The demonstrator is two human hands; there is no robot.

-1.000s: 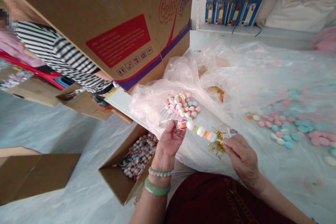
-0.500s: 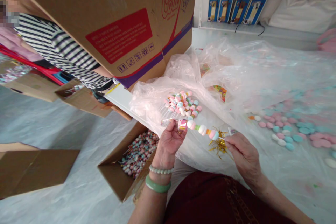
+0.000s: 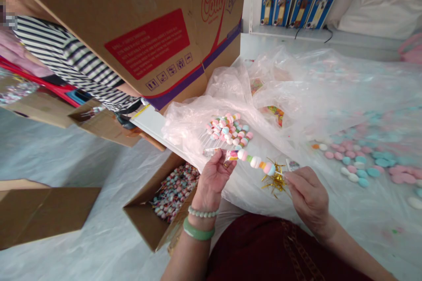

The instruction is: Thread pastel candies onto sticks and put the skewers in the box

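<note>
A marshmallow skewer [image 3: 255, 162] in pink, white, green, orange and blue lies level between my hands. My left hand [image 3: 216, 173], wearing a beaded bracelet and a green bangle, pinches a small clear bag with a pink print [image 3: 231, 155] at the skewer's left end. Whether the tip is inside the bag I cannot tell. At the other end, the fingers of my right hand [image 3: 308, 195] are closed on the stick. Gold tinsel [image 3: 275, 181] shows beneath the stick near that hand. Just beyond my left hand rests a pile of similar skewers [image 3: 231, 129] on clear plastic sheeting.
A big cardboard box [image 3: 158, 22] stands at the table's left edge. Loose marshmallows [image 3: 359, 167] lie to the right. An open carton [image 3: 141, 224] of candy is on the floor. A person in a striped shirt [image 3: 66, 59] stands behind the box. Shelves [image 3: 300, 35] line the back.
My right hand has shifted slightly to the right, with the skewer moving a little along with it. The pink-printed bag sits slightly farther right. Both hands keep their hold.
</note>
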